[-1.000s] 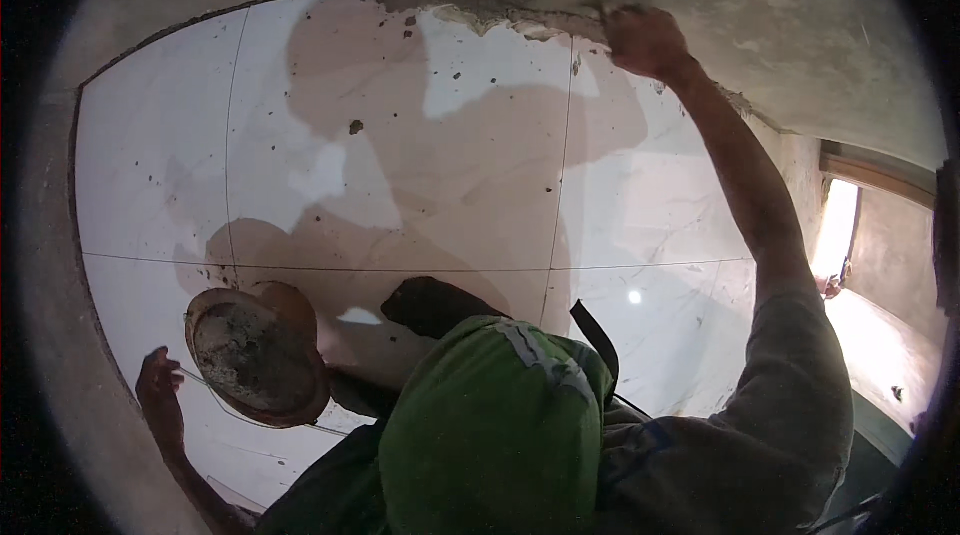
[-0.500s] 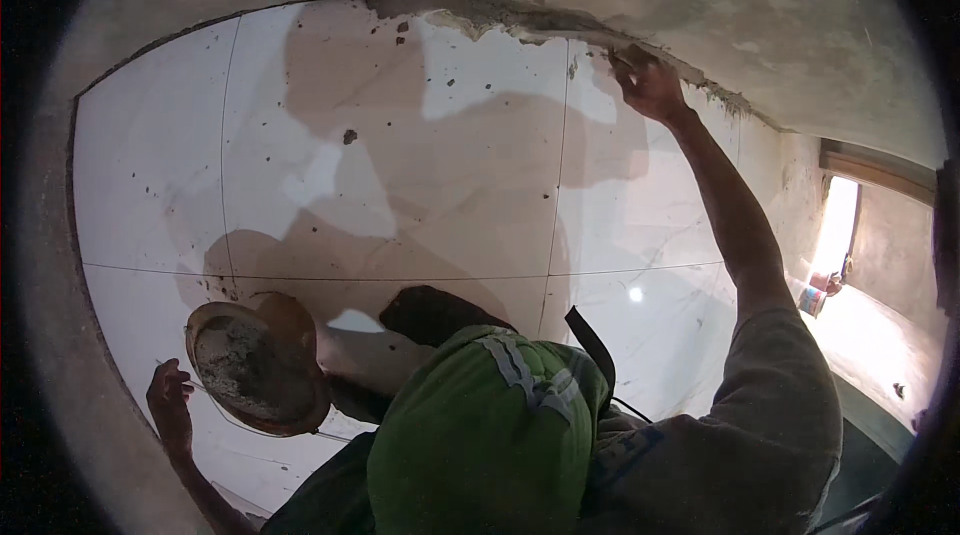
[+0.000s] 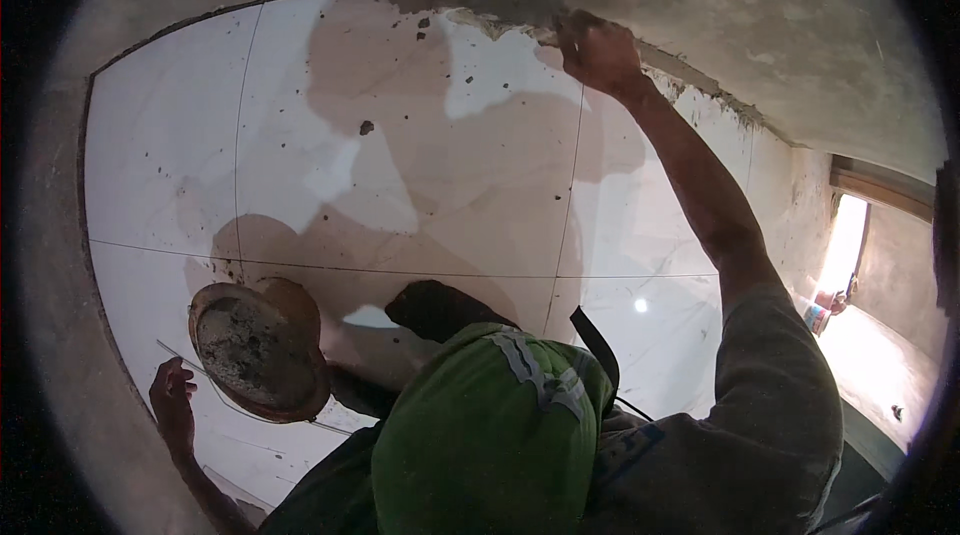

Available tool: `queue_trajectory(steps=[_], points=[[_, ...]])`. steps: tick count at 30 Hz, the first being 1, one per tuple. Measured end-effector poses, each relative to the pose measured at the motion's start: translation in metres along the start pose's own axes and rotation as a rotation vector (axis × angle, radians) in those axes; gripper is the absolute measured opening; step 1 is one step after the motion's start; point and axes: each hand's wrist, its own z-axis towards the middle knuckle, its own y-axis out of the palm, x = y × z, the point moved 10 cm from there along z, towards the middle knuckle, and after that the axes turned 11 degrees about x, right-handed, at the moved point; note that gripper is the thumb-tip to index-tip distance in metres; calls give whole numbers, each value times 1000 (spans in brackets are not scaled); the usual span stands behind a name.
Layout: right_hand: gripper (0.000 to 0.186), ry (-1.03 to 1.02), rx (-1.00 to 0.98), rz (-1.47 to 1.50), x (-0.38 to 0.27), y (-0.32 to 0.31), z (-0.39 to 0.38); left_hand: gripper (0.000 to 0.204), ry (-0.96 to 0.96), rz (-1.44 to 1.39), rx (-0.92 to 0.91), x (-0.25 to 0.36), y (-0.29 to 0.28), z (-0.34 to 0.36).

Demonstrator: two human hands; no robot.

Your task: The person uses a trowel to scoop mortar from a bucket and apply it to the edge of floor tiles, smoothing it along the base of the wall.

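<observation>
My right hand [image 3: 600,53] reaches out to the far edge of the white tiles [image 3: 480,185]. Its fingers are bent down against grey mortar [image 3: 525,7] at the foot of the wall. Whatever lies under those fingers is hidden. At the lower left, my left hand [image 3: 173,403] hovers with fingers loosely bent and apart, holding nothing that I can see. Just right of it sits a worn tan bowl [image 3: 262,355] with a lumpy rim and grey mortar inside; hand and bowl do not touch.
Dark crumbs, including a larger clump [image 3: 366,127], are scattered over the tiles. A bare plaster wall [image 3: 760,25] curves round the far side. Green cloth with grey stripes [image 3: 490,425] and a dark foot [image 3: 445,310] fill the near middle. Light enters through an opening [image 3: 840,245] at right.
My right hand has moved left along the tile edge onto the mortar, its fingers more tucked in. The left hand stays beside the bowl. The whole view has shifted slightly.
</observation>
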Motion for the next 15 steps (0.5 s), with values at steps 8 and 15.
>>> queue_trajectory(steps=[8,15], points=[[29,99,16,-25,7,-7,-21,39,60,2,-10,11,2,2],[23,287,3,66,74,-40,-54,38,49,30,-28,3,8,13]])
